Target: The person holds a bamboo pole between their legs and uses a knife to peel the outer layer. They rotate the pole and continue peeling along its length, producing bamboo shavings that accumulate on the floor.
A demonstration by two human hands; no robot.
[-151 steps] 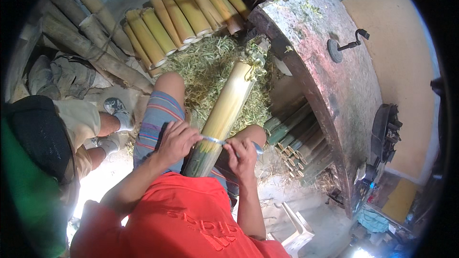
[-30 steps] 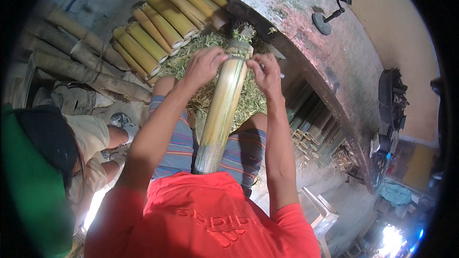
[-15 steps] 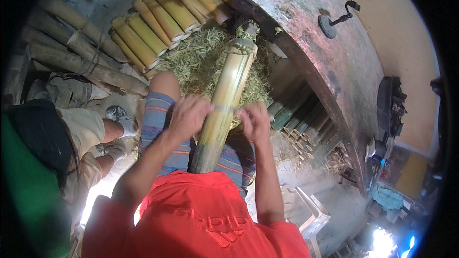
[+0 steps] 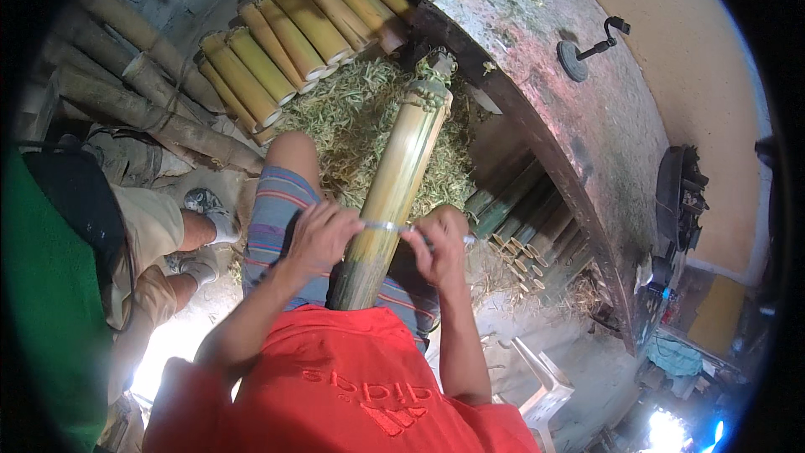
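Note:
A thick bamboo pole [image 4: 401, 159] slopes from my lap up to the edge of the workbench. Its upper stretch is scraped pale, while the end at my belly keeps a dark green skin. Across the pole lies the thin metal blade of a drawknife [image 4: 385, 226], touching the surface. My left hand [image 4: 324, 239] is closed round one end of it. At the other end my right hand [image 4: 438, 243] grips the handle, whose tip pokes out beyond the fist. Curled green shavings [image 4: 356, 122] heap on the floor under the pole.
Scraped yellow bamboo lengths [image 4: 302, 13] lie in a row at the far left, beside rough grey poles [image 4: 151, 109]. A curved-edge workbench [image 4: 570, 59] stands at the right, with thin bamboo tubes [image 4: 537, 218] beneath. Another person's legs [image 4: 193, 226] are close at my left.
Both hands have drawn the drawknife down the pole toward my body. The blade now sits nearer the dark green end.

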